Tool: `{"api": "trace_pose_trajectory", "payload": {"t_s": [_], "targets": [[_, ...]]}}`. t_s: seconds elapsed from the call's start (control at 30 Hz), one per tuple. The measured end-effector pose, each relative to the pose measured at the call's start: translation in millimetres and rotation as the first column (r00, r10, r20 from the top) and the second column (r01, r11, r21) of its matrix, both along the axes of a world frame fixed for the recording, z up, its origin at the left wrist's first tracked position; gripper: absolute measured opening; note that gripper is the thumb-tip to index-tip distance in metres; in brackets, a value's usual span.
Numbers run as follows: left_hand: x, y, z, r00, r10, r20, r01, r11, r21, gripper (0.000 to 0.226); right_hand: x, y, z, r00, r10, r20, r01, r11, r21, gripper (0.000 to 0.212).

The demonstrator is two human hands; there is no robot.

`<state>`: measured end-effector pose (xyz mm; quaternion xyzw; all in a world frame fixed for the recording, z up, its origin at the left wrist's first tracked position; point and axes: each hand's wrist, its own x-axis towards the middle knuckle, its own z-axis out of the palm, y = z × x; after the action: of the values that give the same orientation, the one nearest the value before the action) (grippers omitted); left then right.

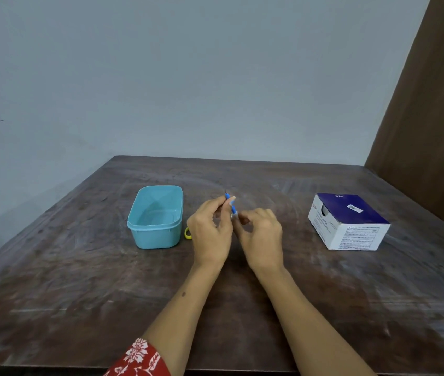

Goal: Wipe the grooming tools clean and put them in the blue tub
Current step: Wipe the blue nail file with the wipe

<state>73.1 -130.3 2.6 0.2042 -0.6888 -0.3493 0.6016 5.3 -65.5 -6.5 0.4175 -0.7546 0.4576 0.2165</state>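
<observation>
Over the middle of the dark counter (79, 280), the left hand (210, 229) pinches a thin blue grooming tool (230, 204) in its fingers, and the right hand (261, 234) closes its fingers on the lower end. The blue tub (145, 237) stands open just to the left, a small yellow item (187, 233) beside it. A blue-and-white box (351, 223) sits well apart on the right

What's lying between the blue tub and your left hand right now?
A small yellow ring-shaped item on the table, just right of the tub and partly hidden behind the left hand, in the head view.
</observation>
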Motion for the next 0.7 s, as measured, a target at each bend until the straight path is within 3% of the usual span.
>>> {"api": "trace_pose_trajectory", "payload": {"t_s": [0.1, 0.3, 0.47, 0.7], "targets": [[-0.8, -2.9, -0.9, 0.999, 0.028, -0.015, -0.027, 0.999, 0.045, 0.021, -2.1, 0.1, -3.2, 0.997, -0.032, 0.064, 0.023, 0.992, 0.128, 0.006], [0.2, -0.1, 0.0, 1.000, -0.001, -0.020, 0.002, 1.000, 0.025, 0.017, 3.4, 0.5, 0.8, 1.000, 0.002, -0.026, -0.001, 0.999, 0.054, 0.008], [0.2, -1.1, -1.0, 0.999, 0.018, -0.030, -0.018, 1.000, -0.002, 0.022, -0.7, 0.9, -3.5, 0.998, -0.060, 0.033, 0.054, 0.986, 0.160, 0.008], [0.7, -0.8, -2.4, 1.000, 0.002, -0.016, -0.002, 1.000, 0.011, 0.018, 3.6, 0.3, -0.6, 1.000, -0.013, -0.006, 0.013, 0.997, 0.074, 0.006]]}}
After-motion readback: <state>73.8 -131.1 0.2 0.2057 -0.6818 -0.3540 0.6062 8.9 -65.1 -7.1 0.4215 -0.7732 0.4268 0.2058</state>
